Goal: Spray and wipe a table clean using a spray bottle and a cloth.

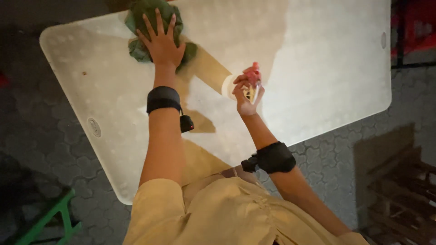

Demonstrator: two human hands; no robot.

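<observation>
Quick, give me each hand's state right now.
Left hand: open, palm flat on the green cloth.
Right hand: closed around a spray bottle with a pink top.

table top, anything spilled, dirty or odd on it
No spill shows. The white table looks mottled and dull, with a small dark speck near its left edge. The left hand presses flat on a crumpled green cloth; the right hand grips a pink-topped spray bottle.

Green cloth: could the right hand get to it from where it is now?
Probably yes. The table between the right hand and the cloth looks bare, though its fingers hold a spray bottle and the left hand covers the cloth.
</observation>
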